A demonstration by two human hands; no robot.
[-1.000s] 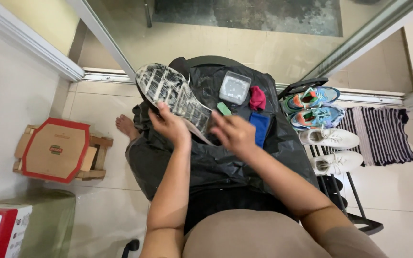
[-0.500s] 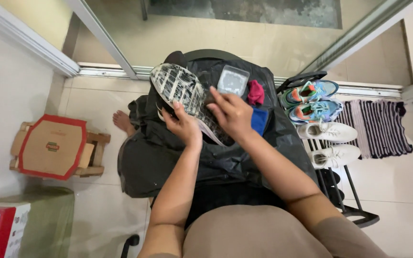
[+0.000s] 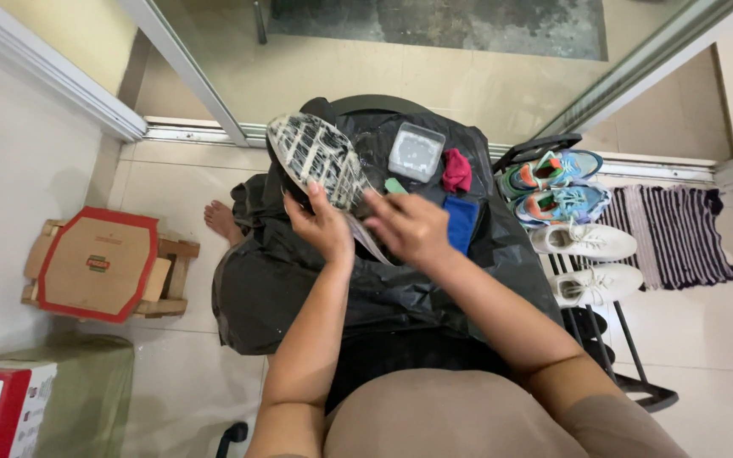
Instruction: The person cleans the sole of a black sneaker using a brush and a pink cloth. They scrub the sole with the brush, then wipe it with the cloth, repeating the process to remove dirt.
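My left hand (image 3: pixel 322 226) grips a shoe (image 3: pixel 317 161) turned sole-up, its grey tread streaked with white. My right hand (image 3: pixel 413 227) is closed on a small green object (image 3: pixel 395 186) at the shoe's heel end; what the object is I cannot tell. Both hands work over a black plastic sheet (image 3: pixel 299 280) that covers a small table in front of me. On the sheet beyond my hands lie a clear plastic container (image 3: pixel 416 151), a red cloth (image 3: pixel 456 170) and a blue cloth (image 3: pixel 460 222).
A shoe rack (image 3: pixel 604 331) at the right holds two colourful sneakers (image 3: pixel 553 187) and two white sneakers (image 3: pixel 587 259). A striped mat (image 3: pixel 680 233) lies beyond it. A red-edged cardboard box (image 3: pixel 95 263) rests on a wooden stool at left. A sliding glass door frame (image 3: pixel 188 68) runs ahead.
The shoe has been lifted slightly and tilted so its sole faces up more fully. My right hand has slid from the middle of the sole toward its heel end.
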